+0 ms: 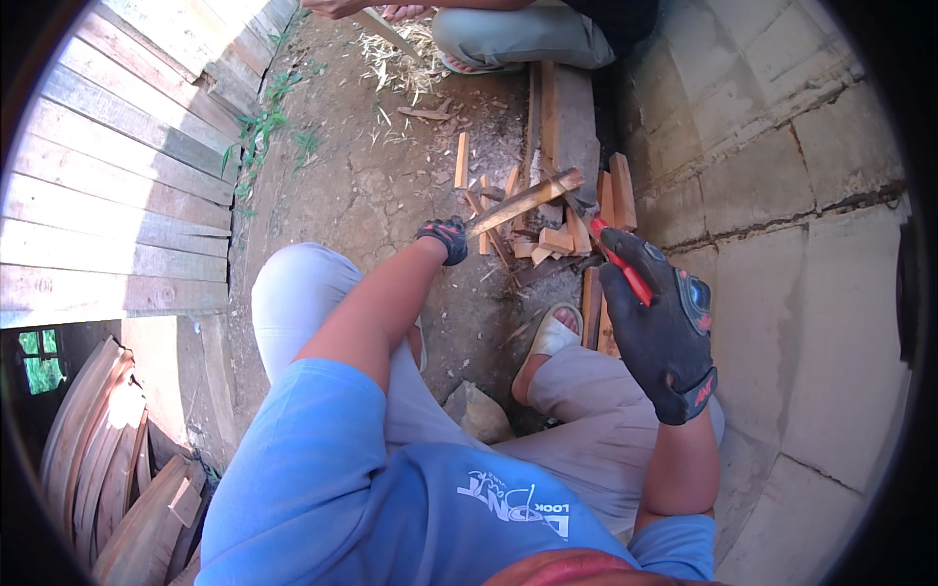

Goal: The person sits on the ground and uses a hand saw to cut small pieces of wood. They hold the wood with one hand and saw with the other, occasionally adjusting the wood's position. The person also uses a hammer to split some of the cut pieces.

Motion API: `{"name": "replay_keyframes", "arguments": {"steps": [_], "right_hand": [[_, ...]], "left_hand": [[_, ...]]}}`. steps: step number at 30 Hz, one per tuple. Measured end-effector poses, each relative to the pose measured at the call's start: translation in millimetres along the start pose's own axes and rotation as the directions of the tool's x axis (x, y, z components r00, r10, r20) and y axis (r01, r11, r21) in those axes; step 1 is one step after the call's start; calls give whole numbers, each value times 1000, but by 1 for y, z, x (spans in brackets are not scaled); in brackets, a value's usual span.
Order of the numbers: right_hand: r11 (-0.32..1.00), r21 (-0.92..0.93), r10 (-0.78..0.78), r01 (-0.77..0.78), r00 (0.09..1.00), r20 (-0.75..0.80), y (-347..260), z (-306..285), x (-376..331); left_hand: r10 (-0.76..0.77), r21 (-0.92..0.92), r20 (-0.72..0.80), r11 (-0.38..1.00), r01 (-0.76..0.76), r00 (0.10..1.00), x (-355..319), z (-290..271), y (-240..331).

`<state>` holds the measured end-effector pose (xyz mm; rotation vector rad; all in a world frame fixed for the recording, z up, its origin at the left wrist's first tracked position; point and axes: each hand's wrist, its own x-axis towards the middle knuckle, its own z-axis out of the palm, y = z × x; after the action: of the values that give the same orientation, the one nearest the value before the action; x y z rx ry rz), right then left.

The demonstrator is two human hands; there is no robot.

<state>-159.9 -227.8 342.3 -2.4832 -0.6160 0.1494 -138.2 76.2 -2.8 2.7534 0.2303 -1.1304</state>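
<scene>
The left hand, gloved, is clamped on one end of a wood stick, which slants up and to the right above a pile of split wood on the dirt ground. The right hand, gloved, is closed around a red-handled tool; its working end is hidden, possibly a blade. The tool points toward the pile. Another person crouches beyond, beside wood shavings.
</scene>
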Motion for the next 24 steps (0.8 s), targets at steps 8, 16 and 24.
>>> {"name": "replay_keyframes", "arguments": {"steps": [8, 16, 24], "right_hand": [[997, -22, -80, 80, 996, -38, 7, 0, 0], [999, -44, -6, 7, 999, 42, -5, -5, 3], [999, -35, -37, 36, 999, -10, 2, -3, 2]], "left_hand": [[5, 3, -81, 1000, -5, 997, 3, 8, 0], [-3, 23, -60, 1000, 4, 998, -6, -5, 3], [5, -9, -91, 1000, -6, 996, 2, 2, -1]]}}
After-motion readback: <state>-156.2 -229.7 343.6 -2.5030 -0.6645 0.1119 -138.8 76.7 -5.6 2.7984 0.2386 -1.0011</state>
